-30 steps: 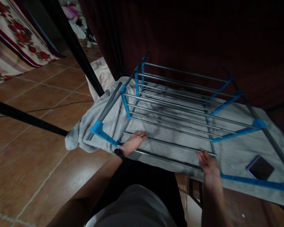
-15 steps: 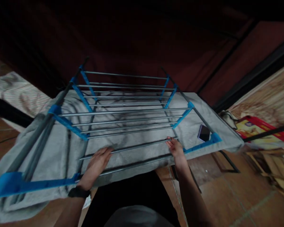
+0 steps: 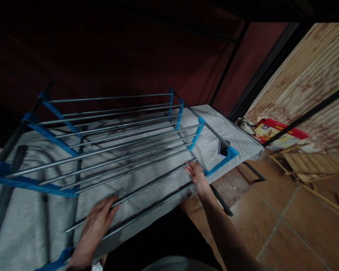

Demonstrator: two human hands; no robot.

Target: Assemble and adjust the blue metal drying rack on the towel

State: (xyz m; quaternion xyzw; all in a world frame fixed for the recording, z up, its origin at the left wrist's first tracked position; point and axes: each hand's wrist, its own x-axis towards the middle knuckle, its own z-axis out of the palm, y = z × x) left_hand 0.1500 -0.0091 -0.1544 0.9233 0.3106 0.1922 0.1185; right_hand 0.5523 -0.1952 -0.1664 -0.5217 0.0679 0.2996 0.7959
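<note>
A loose grey metal rod (image 3: 155,182) lies slantwise in both hands, low over the near side of a rack. My left hand (image 3: 97,220) is wrapped over it close to its left end. Near the other end, my right hand (image 3: 196,174) pinches the rod between thumb and fingers. The rack has grey tubes and blue plastic brackets (image 3: 197,134), with several crossbars fitted between them. Its nearest crossbar (image 3: 152,207) runs below the held rod, partly hidden behind my left hand. A blue corner bracket (image 3: 222,162) sits just right of my right hand.
The rack rests on a table covered with a grey cloth (image 3: 211,118). A phone (image 3: 223,148) lies by the right corner bracket. Beyond the table are a red and yellow box (image 3: 279,130) and a wooden slatted piece (image 3: 313,162) on the tiled floor (image 3: 288,226).
The view has turned to the right, so the rack and table appear further left. Both hands keep hold of the rod, with little visible movement along it.
</note>
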